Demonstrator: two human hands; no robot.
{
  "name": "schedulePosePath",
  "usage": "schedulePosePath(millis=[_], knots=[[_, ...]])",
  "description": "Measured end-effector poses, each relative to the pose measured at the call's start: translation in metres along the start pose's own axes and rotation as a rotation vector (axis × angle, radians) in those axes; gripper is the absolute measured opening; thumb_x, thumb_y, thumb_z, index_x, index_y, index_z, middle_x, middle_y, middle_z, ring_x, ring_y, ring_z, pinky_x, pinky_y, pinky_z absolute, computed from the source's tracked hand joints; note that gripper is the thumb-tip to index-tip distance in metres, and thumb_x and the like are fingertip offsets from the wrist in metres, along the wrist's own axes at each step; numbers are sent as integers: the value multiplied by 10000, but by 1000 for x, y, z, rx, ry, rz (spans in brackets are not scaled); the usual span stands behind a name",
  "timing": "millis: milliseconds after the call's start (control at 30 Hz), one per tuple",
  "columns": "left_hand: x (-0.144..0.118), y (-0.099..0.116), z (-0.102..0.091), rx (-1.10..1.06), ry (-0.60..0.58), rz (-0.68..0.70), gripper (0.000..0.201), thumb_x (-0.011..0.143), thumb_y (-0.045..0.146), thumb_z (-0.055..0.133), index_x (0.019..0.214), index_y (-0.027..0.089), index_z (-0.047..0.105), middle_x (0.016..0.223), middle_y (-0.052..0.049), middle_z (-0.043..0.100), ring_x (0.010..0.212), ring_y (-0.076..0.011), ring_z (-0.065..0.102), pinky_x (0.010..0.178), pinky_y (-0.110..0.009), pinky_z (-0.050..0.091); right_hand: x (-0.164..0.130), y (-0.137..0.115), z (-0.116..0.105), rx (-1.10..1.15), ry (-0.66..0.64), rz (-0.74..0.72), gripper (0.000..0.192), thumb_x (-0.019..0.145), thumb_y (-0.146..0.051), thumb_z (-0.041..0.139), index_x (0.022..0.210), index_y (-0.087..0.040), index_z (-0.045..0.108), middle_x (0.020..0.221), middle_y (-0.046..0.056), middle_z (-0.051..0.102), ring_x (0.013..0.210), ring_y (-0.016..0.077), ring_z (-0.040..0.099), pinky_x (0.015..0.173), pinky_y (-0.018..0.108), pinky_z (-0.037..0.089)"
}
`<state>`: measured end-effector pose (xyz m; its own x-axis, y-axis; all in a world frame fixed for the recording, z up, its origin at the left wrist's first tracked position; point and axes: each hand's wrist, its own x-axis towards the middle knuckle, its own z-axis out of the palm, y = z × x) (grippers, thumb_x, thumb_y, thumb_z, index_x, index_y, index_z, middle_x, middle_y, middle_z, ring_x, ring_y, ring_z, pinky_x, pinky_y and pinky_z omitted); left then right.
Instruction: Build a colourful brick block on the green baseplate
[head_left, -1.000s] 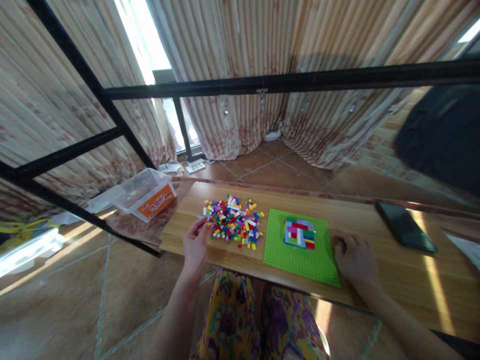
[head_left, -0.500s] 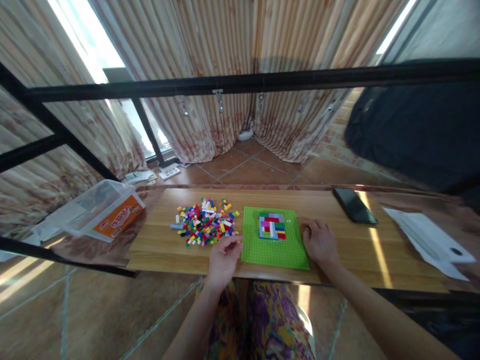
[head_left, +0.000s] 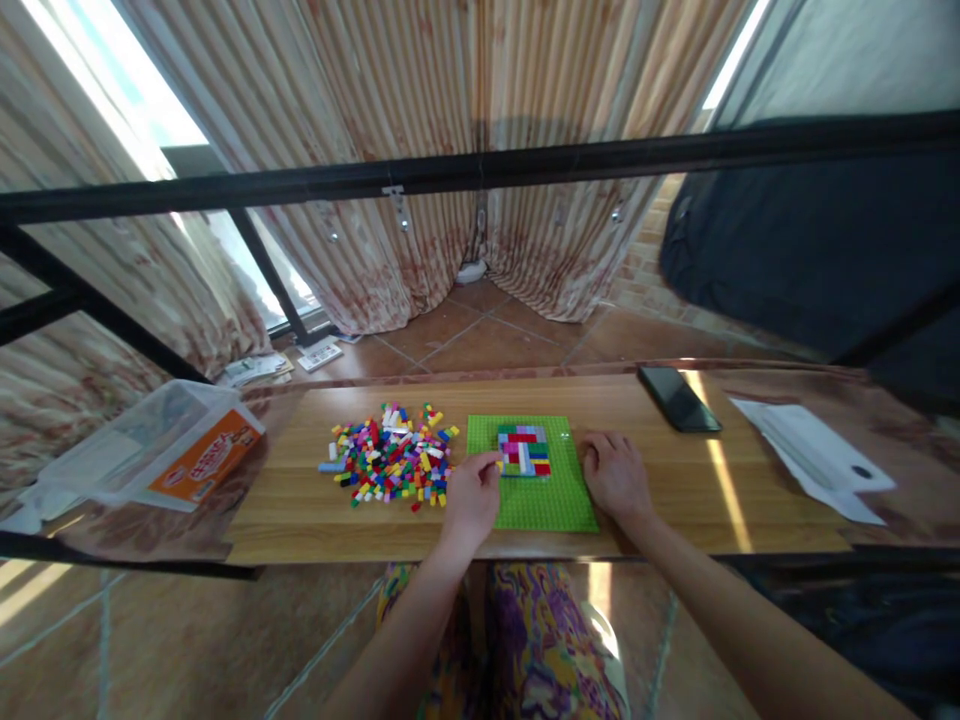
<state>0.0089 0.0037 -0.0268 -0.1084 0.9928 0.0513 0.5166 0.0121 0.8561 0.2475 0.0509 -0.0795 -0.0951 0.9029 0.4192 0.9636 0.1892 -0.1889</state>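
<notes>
My left hand [head_left: 472, 497] is over the left edge of the green studded baseplate [head_left: 551, 508]. Its thumb and fingers pinch a small yellow toy brick [head_left: 500, 461] beside the left side of the built block of bricks [head_left: 529, 438]. That block is a low, roughly square patch of red, white, blue, green and pink bricks on the plate. Curled loosely, my right hand [head_left: 619, 478] rests at the plate's right edge, with nothing visible in it. To the left, a loose heap of multicoloured bricks [head_left: 394, 455] lies on the wooden board [head_left: 285, 510].
A black phone [head_left: 679, 399] lies on the right part of the board, near white papers [head_left: 821, 455]. At the left stands a clear plastic tub [head_left: 150, 440] with an orange label. A black metal bar [head_left: 480, 172] crosses beyond the board, before striped curtains [head_left: 420, 90].
My left hand has carried the yellow brick from the plate's left edge to the side of the built block. The right hand stays by the plate. The whole view has shifted slightly.
</notes>
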Motion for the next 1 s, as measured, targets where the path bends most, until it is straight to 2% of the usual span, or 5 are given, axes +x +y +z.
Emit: schedulePosePath(millis=[233, 433, 767, 867, 1000], knots=[[13, 11, 14, 168, -10, -12, 224, 858, 132, 537, 990, 171, 713, 974, -77, 734, 874, -178, 672, 831, -307, 496, -1, 0, 1, 4, 7, 2, 170, 857, -149, 448, 888, -168, 614, 926, 92, 621, 895, 224, 500, 834, 350, 380], [15, 17, 22, 300, 8, -12, 173, 871, 190, 540, 938, 200, 700, 940, -59, 736, 865, -194, 675, 774, -297, 476, -1, 0, 1, 1, -6, -2, 170, 860, -148, 446, 890, -170, 612, 920, 91, 619, 912, 226, 501, 838, 346, 378], [13, 21, 26, 300, 16, -62, 152, 874, 266, 566, 926, 218, 701, 901, -48, 739, 860, -189, 674, 742, -275, 452, 0, 1, 1, 7, -2, 16, 172, 859, -158, 440, 889, -174, 609, 930, 93, 615, 901, 228, 492, 826, 342, 372], [11, 18, 25, 275, 6, -32, 165, 875, 222, 555, 942, 219, 707, 927, -45, 737, 856, -181, 667, 754, -275, 454, -1, 0, 0, 7, 2, 14, 175, 856, -162, 441, 901, -174, 610, 931, 93, 610, 902, 229, 490, 830, 344, 370], [9, 13, 26, 326, 39, 84, 205, 876, 153, 520, 951, 208, 703, 963, -52, 717, 899, -188, 639, 810, -298, 458, -1, 1, 1, 7, 9, 4, 177, 839, -149, 448, 902, -175, 611, 920, 96, 609, 896, 235, 492, 831, 355, 370]])
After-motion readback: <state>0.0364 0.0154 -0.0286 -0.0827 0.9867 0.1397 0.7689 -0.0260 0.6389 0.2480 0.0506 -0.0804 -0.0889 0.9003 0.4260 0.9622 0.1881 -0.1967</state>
